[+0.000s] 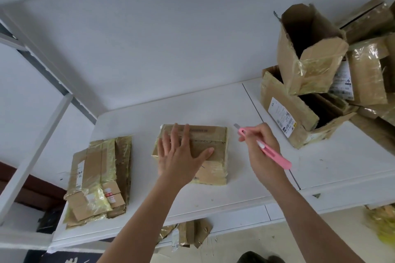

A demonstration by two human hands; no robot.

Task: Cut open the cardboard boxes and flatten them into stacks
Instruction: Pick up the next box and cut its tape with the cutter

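A small taped cardboard box (215,151) lies flat in the middle of the white table (213,196). My left hand (181,156) presses on its top with the fingers spread straight. To the right of the box, my right hand (261,145) grips a pink utility knife (271,151) like a pen. Its short blade points up and left, clear of the box. A stack of flattened boxes (100,179) lies at the table's left end.
A pile of opened, unflattened boxes (310,53) fills the table's right end, some with shipping labels. Cardboard scraps (192,234) lie on the floor under the front edge. A white shelf frame (34,151) stands at the left. A wall is behind.
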